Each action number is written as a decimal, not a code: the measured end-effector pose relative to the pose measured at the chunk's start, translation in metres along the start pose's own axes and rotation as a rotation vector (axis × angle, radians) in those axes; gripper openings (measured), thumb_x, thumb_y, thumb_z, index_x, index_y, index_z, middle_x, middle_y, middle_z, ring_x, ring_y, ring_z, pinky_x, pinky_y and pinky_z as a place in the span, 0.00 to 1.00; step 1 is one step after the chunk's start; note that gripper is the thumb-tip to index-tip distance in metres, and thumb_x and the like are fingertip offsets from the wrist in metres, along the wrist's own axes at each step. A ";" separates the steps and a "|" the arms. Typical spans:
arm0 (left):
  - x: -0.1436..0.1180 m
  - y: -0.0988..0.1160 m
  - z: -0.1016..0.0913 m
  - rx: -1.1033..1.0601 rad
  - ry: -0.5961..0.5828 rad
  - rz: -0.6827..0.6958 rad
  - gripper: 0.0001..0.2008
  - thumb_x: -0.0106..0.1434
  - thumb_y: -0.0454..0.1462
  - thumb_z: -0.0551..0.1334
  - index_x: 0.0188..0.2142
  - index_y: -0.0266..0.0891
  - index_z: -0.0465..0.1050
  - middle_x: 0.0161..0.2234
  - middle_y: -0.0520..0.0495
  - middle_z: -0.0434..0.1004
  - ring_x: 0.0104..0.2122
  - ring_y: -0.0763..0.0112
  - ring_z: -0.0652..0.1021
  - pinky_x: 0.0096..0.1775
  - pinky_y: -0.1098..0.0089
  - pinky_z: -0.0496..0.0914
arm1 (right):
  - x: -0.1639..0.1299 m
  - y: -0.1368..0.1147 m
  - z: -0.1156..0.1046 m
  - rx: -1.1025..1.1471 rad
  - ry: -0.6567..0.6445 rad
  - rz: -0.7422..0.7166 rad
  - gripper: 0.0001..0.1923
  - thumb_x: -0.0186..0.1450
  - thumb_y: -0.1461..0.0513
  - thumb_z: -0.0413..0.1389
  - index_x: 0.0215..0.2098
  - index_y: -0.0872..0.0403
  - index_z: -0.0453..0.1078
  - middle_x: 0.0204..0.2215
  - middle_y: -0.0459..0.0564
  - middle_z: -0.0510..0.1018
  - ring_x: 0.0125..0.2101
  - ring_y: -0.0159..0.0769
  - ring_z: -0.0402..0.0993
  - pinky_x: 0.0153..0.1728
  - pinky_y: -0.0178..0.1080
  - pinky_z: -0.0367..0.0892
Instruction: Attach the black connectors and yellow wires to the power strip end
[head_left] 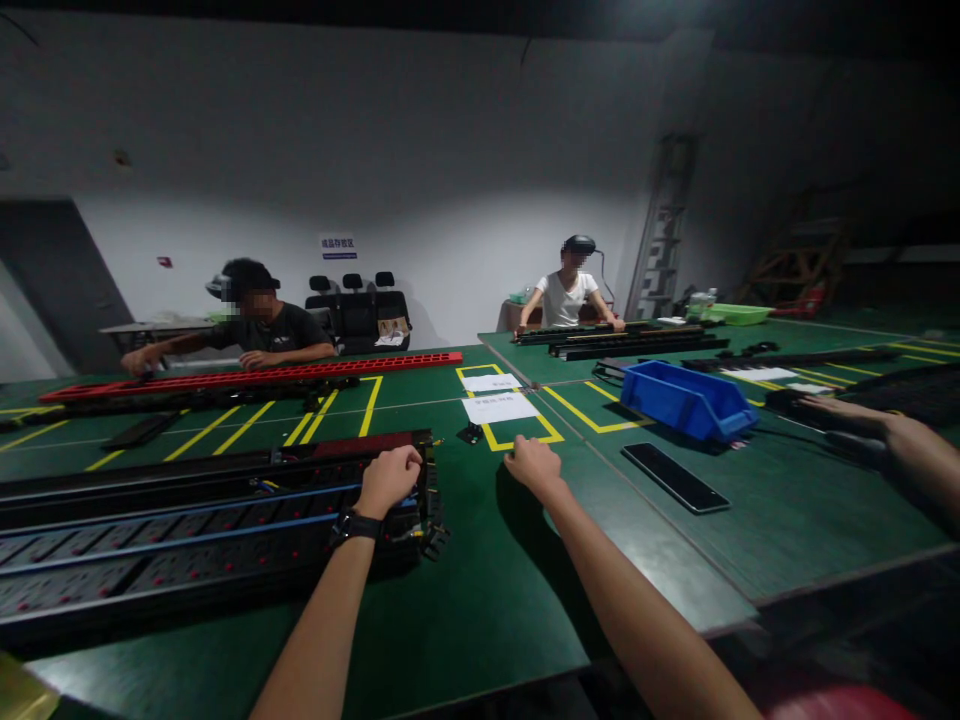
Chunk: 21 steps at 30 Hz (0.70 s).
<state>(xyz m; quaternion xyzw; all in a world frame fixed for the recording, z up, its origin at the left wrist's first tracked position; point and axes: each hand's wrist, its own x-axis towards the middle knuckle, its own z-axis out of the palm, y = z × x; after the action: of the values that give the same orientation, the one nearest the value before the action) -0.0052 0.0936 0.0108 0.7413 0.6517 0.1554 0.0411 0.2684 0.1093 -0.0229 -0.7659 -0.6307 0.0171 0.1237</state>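
A long black rail assembly (225, 535) with blue strips and small red dots lies across the left of the table. Over its right end is my left hand (390, 478), fingers curled in; a dark watch is on that wrist. What those fingers hold, if anything, is hidden. My right hand (534, 465) is closed beside the yellow-taped outline, just above the green table (480, 600). Whether something small is between its fingers cannot be seen. A small black part (471, 433) lies to its left, below a white paper sheet (499, 407).
A blue bin (684, 400) and a black phone-like slab (673, 477) lie on the right. Another person's hand (847, 412) reaches in at the right edge. Two people work across the table, one at a red rail (300, 375), the other at black rails (637, 345).
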 end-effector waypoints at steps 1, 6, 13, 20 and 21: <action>0.000 0.000 -0.001 -0.001 0.002 0.001 0.14 0.64 0.38 0.55 0.43 0.50 0.79 0.43 0.48 0.84 0.46 0.58 0.81 0.45 0.65 0.71 | 0.001 0.000 0.001 0.002 -0.018 -0.012 0.16 0.69 0.59 0.52 0.51 0.57 0.73 0.47 0.65 0.77 0.50 0.53 0.76 0.43 0.46 0.70; -0.002 0.002 -0.004 -0.014 -0.012 0.001 0.14 0.64 0.38 0.55 0.43 0.49 0.79 0.44 0.49 0.84 0.46 0.58 0.81 0.44 0.65 0.71 | 0.001 -0.004 0.005 0.017 -0.001 -0.119 0.15 0.69 0.67 0.49 0.45 0.56 0.77 0.44 0.63 0.80 0.46 0.49 0.77 0.41 0.42 0.69; -0.003 0.002 -0.005 -0.012 -0.001 0.001 0.14 0.64 0.38 0.55 0.41 0.50 0.80 0.44 0.50 0.84 0.44 0.59 0.81 0.43 0.66 0.71 | -0.008 -0.019 0.010 0.120 0.039 -0.481 0.12 0.67 0.68 0.51 0.37 0.54 0.78 0.37 0.56 0.81 0.39 0.41 0.75 0.38 0.36 0.63; -0.001 0.000 0.001 0.002 0.015 0.003 0.13 0.64 0.39 0.56 0.42 0.50 0.79 0.42 0.50 0.85 0.44 0.58 0.82 0.43 0.65 0.72 | -0.027 -0.044 0.021 0.087 0.081 -0.631 0.11 0.68 0.65 0.52 0.44 0.53 0.75 0.40 0.54 0.78 0.42 0.40 0.72 0.42 0.37 0.62; -0.001 -0.001 0.002 0.005 0.016 0.005 0.13 0.64 0.38 0.56 0.42 0.50 0.79 0.42 0.50 0.85 0.45 0.58 0.82 0.44 0.65 0.72 | -0.029 -0.045 0.020 0.067 0.089 -0.629 0.11 0.68 0.65 0.52 0.45 0.53 0.74 0.41 0.54 0.78 0.43 0.41 0.71 0.43 0.37 0.62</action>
<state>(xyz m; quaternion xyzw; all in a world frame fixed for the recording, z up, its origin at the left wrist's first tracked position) -0.0054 0.0933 0.0089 0.7416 0.6506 0.1601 0.0337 0.2150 0.0922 -0.0367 -0.5290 -0.8295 -0.0346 0.1756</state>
